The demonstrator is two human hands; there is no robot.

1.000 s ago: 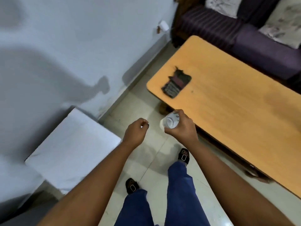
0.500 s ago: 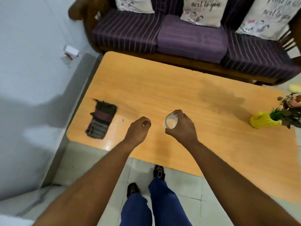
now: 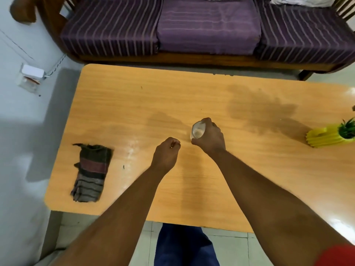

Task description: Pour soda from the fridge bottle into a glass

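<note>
One glass [image 3: 197,131] is sitting wrapped in the right hand [image 3: 210,137] grip over the bench [image 3: 249,169], mouth tilting leftward toward the fisted, seemingly empty left hand [image 3: 166,153]; no bottle is showing.

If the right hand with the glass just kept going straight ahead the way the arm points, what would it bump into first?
Probably nothing on the table: ahead of the right hand and its glass lies only bare wood. Past the far edge it would reach the purple sofa, if it stays that high; depth is hard to judge.
</note>
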